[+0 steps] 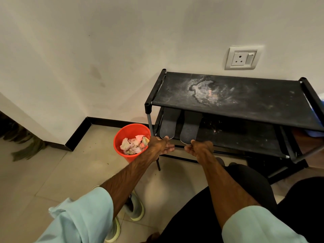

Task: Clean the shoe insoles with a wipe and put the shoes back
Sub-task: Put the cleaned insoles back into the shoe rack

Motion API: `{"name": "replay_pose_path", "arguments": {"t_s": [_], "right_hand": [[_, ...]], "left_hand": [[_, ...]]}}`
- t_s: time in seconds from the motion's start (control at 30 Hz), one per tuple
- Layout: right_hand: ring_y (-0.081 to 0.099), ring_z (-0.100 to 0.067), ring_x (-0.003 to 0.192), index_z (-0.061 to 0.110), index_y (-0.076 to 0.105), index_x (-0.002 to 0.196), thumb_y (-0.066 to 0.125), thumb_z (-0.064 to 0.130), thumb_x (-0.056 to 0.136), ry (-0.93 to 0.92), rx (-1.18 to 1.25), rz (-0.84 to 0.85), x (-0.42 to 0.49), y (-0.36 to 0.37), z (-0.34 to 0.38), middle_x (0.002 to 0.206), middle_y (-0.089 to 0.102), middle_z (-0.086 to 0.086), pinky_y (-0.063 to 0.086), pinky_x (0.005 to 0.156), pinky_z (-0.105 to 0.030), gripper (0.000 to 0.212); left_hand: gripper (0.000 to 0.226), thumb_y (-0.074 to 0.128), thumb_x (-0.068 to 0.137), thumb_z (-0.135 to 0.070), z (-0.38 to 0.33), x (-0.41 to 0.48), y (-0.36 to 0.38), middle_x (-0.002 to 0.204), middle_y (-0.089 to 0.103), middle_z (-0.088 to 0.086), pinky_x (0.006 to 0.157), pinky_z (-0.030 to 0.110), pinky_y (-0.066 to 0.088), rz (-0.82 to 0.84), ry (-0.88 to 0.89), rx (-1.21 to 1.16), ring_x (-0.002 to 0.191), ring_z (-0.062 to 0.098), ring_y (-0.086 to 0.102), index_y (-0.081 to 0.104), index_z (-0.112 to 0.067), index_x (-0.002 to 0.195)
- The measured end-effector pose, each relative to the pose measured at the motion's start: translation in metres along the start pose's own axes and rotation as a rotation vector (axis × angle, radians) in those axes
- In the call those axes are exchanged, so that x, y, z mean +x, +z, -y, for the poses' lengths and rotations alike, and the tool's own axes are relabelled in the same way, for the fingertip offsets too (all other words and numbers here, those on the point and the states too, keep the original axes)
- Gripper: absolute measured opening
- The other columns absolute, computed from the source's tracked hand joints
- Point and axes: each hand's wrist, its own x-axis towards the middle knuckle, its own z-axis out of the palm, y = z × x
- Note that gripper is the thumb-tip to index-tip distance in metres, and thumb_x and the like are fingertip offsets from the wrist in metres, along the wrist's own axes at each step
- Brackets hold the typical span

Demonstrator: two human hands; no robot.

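Observation:
Two dark grey insoles lie side by side on the lower shelf (236, 137) of a black shoe rack, heels toward me. My left hand (161, 145) pinches the heel of the left insole (169, 122), thumb on top and fingers under it. My right hand (199, 148) pinches the heel of the right insole (190, 126) the same way. Two pale grey sneakers with light soles stand on the floor under my left forearm, one shoe (135, 208) nearer the rack, the other shoe (114, 230) close to me and partly hidden by my sleeve.
A red bucket (122, 135) holding crumpled used wipes (134, 145) stands on the tile floor just left of the rack. The rack's top shelf (254, 100) is dusty with a pale stain. A wall socket (242, 58) sits above it. My dark-trousered knees fill the lower right.

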Motion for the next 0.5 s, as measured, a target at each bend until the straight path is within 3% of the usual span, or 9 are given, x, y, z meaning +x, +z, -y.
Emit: {"name": "replay_pose_path", "arguments": {"t_s": [0.07, 0.2, 0.33, 0.4, 0.5], "right_hand": [[0.07, -0.029, 0.069, -0.015, 0.061, 0.115, 0.063, 0.006, 0.1, -0.003, -0.002, -0.006, 0.001, -0.001, -0.002, 0.083, 0.068, -0.022, 0.062, 0.076, -0.04, 0.026], [0.07, -0.03, 0.067, -0.008, 0.06, 0.109, 0.063, 0.015, 0.102, -0.01, -0.027, 0.002, -0.004, -0.004, 0.001, 0.076, 0.066, -0.02, 0.063, 0.078, -0.043, 0.024], [0.074, -0.027, 0.062, 0.0, 0.06, 0.092, 0.07, 0.024, 0.097, -0.196, -0.334, -0.042, -0.024, -0.015, 0.019, 0.079, 0.071, -0.015, 0.065, 0.064, -0.038, 0.026], [0.076, -0.027, 0.065, 0.0, 0.066, 0.083, 0.073, 0.019, 0.094, -0.265, -0.369, -0.015, -0.035, -0.031, 0.039, 0.075, 0.074, -0.014, 0.066, 0.067, -0.04, 0.023], [0.077, -0.027, 0.066, 0.0, 0.074, 0.079, 0.07, 0.019, 0.097, -0.325, -0.268, 0.033, -0.05, -0.077, 0.065, 0.071, 0.076, -0.014, 0.064, 0.068, -0.039, 0.026]], "left_hand": [[0.043, 0.049, 0.107, -0.026, 0.002, -0.003, 0.0, 0.113, 0.071, 0.026, 0.058, 0.021, 0.058, 0.019, -0.015, 0.031, 0.059, 0.016, 0.07, 0.055, 0.012, 0.125], [0.046, 0.048, 0.107, -0.032, 0.002, -0.012, -0.004, 0.111, 0.073, 0.02, 0.075, 0.025, 0.059, 0.13, -0.105, 0.304, 0.073, 0.018, 0.07, 0.059, 0.009, 0.125], [0.035, 0.053, 0.105, -0.025, -0.014, -0.033, -0.002, 0.11, 0.074, 0.015, 0.056, 0.017, 0.051, 0.294, -0.135, 0.685, 0.057, 0.009, 0.065, 0.067, 0.005, 0.117], [0.034, 0.055, 0.104, -0.027, -0.028, -0.048, 0.012, 0.097, 0.076, 0.012, 0.05, 0.017, 0.047, 0.352, -0.037, 0.779, 0.053, 0.008, 0.062, 0.071, 0.004, 0.108], [0.036, 0.057, 0.102, -0.033, -0.046, -0.08, 0.044, 0.073, 0.076, 0.001, 0.043, 0.016, 0.043, 0.33, 0.273, 0.838, 0.047, 0.007, 0.058, 0.075, -0.003, 0.092]]}}
